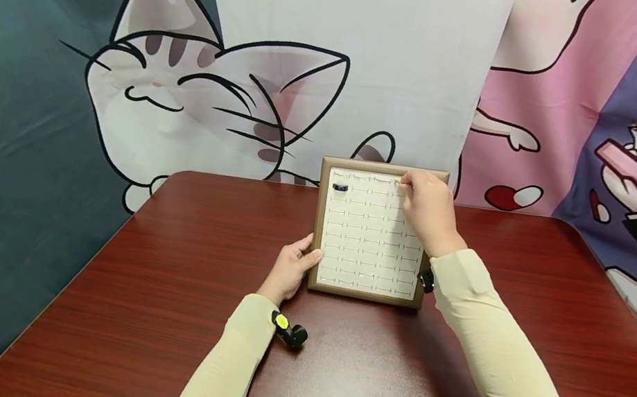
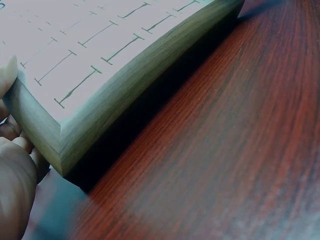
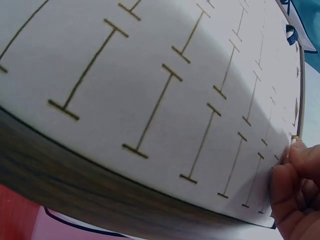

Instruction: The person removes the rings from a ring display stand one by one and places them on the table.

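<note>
Behind the dark red wooden table (image 1: 152, 283) hangs a printed cloth backdrop (image 1: 185, 85) with a grey-and-white cartoon cat and, to the right, pink and purple cartoon figures. A square wooden-framed display tray with a white slotted insert (image 1: 372, 235) sits on the table near its far edge, at centre.

My left hand (image 1: 291, 268) grips the tray's near left corner: the thumb lies on the top of the frame and the curled fingers (image 2: 15, 145) press against its outer side.

My right hand (image 1: 427, 206) is at the tray's far right corner, with the fingertips (image 3: 300, 160) pinched together on a small gold-coloured object (image 3: 295, 138) at the top-row slots. The object is too small to identify.

A small black ring-like item (image 1: 341, 187) sits in the insert's far left slot, well apart from my right hand.

Both forearms wear cream ribbed sleeves (image 1: 496, 348). A black wrist-mounted camera (image 1: 290, 331) is strapped at my left wrist.
</note>
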`<state>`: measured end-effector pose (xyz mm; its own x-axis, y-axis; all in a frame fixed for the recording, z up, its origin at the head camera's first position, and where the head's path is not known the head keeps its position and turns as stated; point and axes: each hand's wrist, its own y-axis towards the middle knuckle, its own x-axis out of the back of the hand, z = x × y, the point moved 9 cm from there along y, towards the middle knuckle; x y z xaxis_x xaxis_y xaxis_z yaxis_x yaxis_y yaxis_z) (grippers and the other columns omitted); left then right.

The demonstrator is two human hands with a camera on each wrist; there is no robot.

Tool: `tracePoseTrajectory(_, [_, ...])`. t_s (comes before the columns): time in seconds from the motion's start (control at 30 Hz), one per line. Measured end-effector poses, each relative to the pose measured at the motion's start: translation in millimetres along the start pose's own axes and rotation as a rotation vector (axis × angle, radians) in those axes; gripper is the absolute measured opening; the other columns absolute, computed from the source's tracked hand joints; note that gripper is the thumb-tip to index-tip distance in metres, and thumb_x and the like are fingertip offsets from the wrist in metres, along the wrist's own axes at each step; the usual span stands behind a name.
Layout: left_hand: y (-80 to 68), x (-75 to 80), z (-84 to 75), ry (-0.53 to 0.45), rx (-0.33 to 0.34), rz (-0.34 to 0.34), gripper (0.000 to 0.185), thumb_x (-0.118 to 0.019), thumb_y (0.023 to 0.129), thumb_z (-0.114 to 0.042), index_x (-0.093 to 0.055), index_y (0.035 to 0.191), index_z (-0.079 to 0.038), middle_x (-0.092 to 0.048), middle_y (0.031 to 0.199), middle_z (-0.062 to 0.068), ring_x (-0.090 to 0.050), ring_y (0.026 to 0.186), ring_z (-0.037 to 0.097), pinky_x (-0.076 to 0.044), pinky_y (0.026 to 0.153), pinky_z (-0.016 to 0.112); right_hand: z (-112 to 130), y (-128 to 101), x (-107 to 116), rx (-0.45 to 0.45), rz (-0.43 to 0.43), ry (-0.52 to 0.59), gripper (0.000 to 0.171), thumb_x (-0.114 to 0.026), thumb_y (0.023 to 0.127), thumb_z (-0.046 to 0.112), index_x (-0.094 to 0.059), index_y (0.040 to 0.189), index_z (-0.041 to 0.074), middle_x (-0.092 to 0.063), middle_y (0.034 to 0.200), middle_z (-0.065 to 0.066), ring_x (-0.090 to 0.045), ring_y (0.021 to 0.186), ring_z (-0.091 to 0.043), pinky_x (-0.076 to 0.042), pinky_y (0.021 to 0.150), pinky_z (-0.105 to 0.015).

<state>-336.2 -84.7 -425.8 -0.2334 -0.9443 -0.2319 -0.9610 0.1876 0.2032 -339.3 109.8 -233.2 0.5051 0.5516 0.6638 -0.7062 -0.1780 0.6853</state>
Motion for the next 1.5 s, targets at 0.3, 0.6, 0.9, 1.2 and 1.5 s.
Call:
tracePoseTrajectory(0.3, [-0.1,-0.1,1.6,0.001,-0.002,-0.001,0.05,-0.052,0.092,0.001,-0.036,0.139,0.006,-0.047,0.128,0.032,-0.062,0.094,0.006,-0.052,0.08,0.022,-5,-3,-2,-0.007,0.019,0.031,0.004,-0.06,0.085,-0.002,-0.059,0.087,-0.005,-0.064,0.09,-0.019,-0.059,0.087,-0.034,-0.048,0.079,-0.045])
tracePoseTrajectory(0.6, [1.9,0.6,1.2,-0.018,0.008,-0.005,0.048,-0.052,0.092,0.001,-0.038,0.137,0.005,-0.046,0.127,0.034,-0.063,0.091,0.006,-0.053,0.078,0.022,-11,-3,1,-0.002,0.012,0.099,0.003,-0.059,0.087,-0.001,-0.058,0.086,-0.004,-0.064,0.088,-0.019,-0.058,0.083,-0.032,-0.046,0.078,-0.044])
tracePoseTrajectory(0.9, [2.3,1.5,1.4,-0.009,-0.009,0.0,0.047,-0.051,0.092,0.003,-0.038,0.137,0.007,-0.047,0.126,0.035,-0.063,0.092,0.006,-0.053,0.079,0.022,-15,-6,4,-0.001,0.008,0.165,0.006,-0.06,0.087,0.001,-0.057,0.082,-0.002,-0.062,0.087,-0.017,-0.052,0.078,-0.028,-0.043,0.071,-0.04])
tracePoseTrajectory(1.2, [1.4,1.6,2.0,0.002,-0.001,0.002,0.048,-0.051,0.092,0.002,-0.037,0.138,0.005,-0.048,0.127,0.033,-0.063,0.091,0.006,-0.053,0.078,0.022,-20,-10,6,-0.001,-0.007,0.221,0.005,-0.059,0.088,0.001,-0.058,0.084,-0.001,-0.06,0.088,-0.015,-0.047,0.073,-0.023,-0.037,0.064,-0.033])
tracePoseTrajectory(1.5, [2.8,2.1,2.2,0.003,-0.005,0.003,0.048,-0.051,0.092,0.001,-0.038,0.138,0.004,-0.048,0.128,0.032,-0.062,0.094,0.006,-0.052,0.08,0.022,-30,-30,22,0.017,-0.054,0.19,0.002,-0.062,0.085,-0.001,-0.061,0.087,-0.002,-0.057,0.078,-0.012,-0.044,0.069,-0.017,-0.033,0.06,-0.022])
